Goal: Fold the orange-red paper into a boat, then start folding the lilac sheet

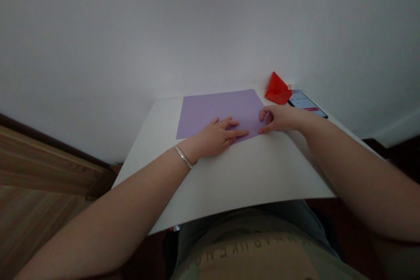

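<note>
A sheet of purple paper (pixel 210 109) lies on the white table (pixel 229 179). My left hand (pixel 219 138) rests flat on the lower part of the sheet, fingers spread, with a silver bangle round its wrist. At the sheet's right edge my right hand (pixel 274 118) has its fingers curled and its thumb at the lower right corner, which it covers in part. The lower edge of the paper slants upward toward that hand. Just beyond my right hand stands a folded red paper piece (pixel 278 89).
Behind the red piece lies a phone (pixel 308 104) with a lit screen, near the table's right edge. A white wall (pixel 210 30) rises directly behind the table. Wooden furniture (pixel 42 175) stands at the left. My lap is under the front edge.
</note>
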Demonstrator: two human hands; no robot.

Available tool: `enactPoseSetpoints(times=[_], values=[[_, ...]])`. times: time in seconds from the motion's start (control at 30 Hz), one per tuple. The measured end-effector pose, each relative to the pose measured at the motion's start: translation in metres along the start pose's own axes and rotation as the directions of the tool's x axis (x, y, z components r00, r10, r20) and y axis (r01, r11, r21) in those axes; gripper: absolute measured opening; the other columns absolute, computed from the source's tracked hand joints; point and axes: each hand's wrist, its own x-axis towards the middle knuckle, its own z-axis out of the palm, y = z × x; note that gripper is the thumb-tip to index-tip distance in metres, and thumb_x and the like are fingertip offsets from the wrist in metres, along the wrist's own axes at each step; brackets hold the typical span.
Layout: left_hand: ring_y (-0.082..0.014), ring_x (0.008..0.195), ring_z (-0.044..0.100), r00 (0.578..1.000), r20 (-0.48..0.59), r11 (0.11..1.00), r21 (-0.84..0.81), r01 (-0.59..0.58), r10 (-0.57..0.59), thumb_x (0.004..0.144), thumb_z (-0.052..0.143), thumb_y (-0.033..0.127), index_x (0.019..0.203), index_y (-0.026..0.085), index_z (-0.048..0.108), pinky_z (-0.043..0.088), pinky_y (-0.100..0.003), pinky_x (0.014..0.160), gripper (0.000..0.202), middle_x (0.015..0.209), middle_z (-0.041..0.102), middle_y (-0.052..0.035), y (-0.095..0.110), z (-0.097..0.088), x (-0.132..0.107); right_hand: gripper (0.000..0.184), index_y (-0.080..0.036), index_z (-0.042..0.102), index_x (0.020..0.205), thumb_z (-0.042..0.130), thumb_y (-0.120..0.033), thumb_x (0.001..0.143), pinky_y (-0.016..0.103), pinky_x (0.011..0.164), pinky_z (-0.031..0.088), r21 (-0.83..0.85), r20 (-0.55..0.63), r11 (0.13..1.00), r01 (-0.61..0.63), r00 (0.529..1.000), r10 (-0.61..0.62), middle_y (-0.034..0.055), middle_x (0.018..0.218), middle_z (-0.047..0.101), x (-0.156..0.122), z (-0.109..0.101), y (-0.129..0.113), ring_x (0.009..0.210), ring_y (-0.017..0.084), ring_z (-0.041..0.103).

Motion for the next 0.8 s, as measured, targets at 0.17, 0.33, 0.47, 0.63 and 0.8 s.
enactPoseSetpoints(times=[0.17, 0.33, 0.47, 0.63, 0.8], values=[[-0.0271, 0.143, 0.025, 1.000, -0.010, 1.000, 0.011, -0.013, 0.013, 0.100, 0.028, 0.029, 0.142, 0.037, 0.042, 0.023, -0.056, 0.111, 0.044, 0.151, 0.037, -0.0071, -0.001, 0.002, 0.000, 0.048, -0.025, 0.061, 0.090, 0.075, -0.056, 0.057, 0.029, 0.057, 0.041, -0.022, 0.017, 0.999, -0.029, 0.999, 0.030, 0.0010, 0.079, 0.068, 0.000, -0.003, 0.010, 0.069, 0.019, 0.062], [-0.0267, 0.143, 0.025, 1.000, -0.023, 1.000, 0.018, -0.011, 0.011, 0.100, 0.028, 0.029, 0.143, 0.037, 0.040, 0.023, -0.056, 0.111, 0.045, 0.152, 0.036, -0.0077, -0.001, 0.003, -0.001, 0.053, -0.025, 0.060, 0.086, 0.064, -0.072, 0.061, 0.030, 0.055, 0.037, -0.192, -0.086, 0.981, -0.027, 0.996, 0.011, 0.0036, 0.080, 0.069, -0.007, 0.002, -0.013, 0.070, 0.022, 0.062], [-0.0264, 0.143, 0.027, 1.000, -0.023, 1.000, 0.020, -0.009, 0.009, 0.100, 0.028, 0.028, 0.144, 0.038, 0.038, 0.023, -0.056, 0.112, 0.046, 0.151, 0.038, -0.0080, -0.001, 0.003, -0.001, 0.060, -0.025, 0.060, 0.091, 0.060, -0.077, 0.061, 0.031, 0.056, 0.035, -0.279, -0.140, 0.960, -0.017, 0.990, -0.023, 0.0044, 0.078, 0.069, -0.010, 0.007, -0.030, 0.070, 0.023, 0.063], [-0.0280, 0.143, 0.025, 0.999, -0.023, 0.999, 0.027, -0.024, 0.024, 0.100, 0.029, 0.030, 0.143, 0.037, 0.040, 0.024, -0.057, 0.110, 0.044, 0.152, 0.036, -0.0099, -0.002, 0.003, -0.001, 0.054, -0.025, 0.060, 0.085, 0.064, -0.073, 0.059, 0.031, 0.057, 0.037, -0.248, -0.083, 0.968, -0.046, 0.996, 0.026, 0.0036, 0.081, 0.068, -0.005, 0.002, -0.012, 0.072, 0.023, 0.062], [-0.0277, 0.144, 0.024, 1.000, -0.009, 1.000, 0.004, -0.021, 0.021, 0.100, 0.031, 0.034, 0.142, 0.037, 0.042, 0.022, -0.056, 0.112, 0.043, 0.152, 0.036, -0.0086, -0.002, 0.002, 0.000, 0.044, -0.024, 0.058, 0.076, 0.068, -0.064, 0.061, 0.030, 0.058, 0.040, -0.147, 0.059, 0.988, -0.043, 0.997, 0.052, 0.0022, 0.076, 0.066, 0.001, -0.005, 0.015, 0.071, 0.021, 0.060]])
